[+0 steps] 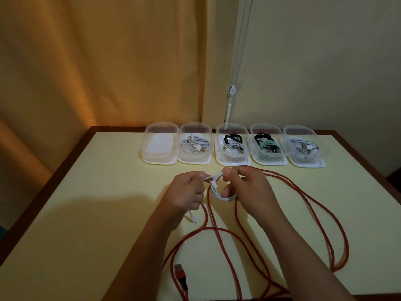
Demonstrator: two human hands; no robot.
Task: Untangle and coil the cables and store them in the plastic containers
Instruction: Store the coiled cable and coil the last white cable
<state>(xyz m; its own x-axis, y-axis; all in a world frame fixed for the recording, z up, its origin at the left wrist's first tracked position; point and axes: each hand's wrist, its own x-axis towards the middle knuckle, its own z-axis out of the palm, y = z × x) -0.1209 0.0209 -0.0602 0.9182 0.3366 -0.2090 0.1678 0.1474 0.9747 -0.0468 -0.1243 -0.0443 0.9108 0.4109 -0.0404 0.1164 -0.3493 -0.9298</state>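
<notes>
**Both hands on one white cable, five containers waiting**

Your two hands meet over the middle of the worktop (91,192). Your left hand (186,192) pinches a strand of the white cable (217,190) between thumb and fingers, and one small white plug (192,218) hangs below that hand. Your right hand (247,187) holds the cable's coiled loops, fingers curled round them.

One long red cable (325,216) sprawls in loose loops under and around your hands, mostly to the right and near side; its red plug (180,272) lies near the worktop's near edge.

Five clear plastic containers stand in one row along the far edge. Counted from the left: the first container (159,146) holds no cable, the second (194,146) holds white cable, the third (233,146) black and white, the fourth (268,146) black and mint green, the fifth (304,147) white.
</notes>
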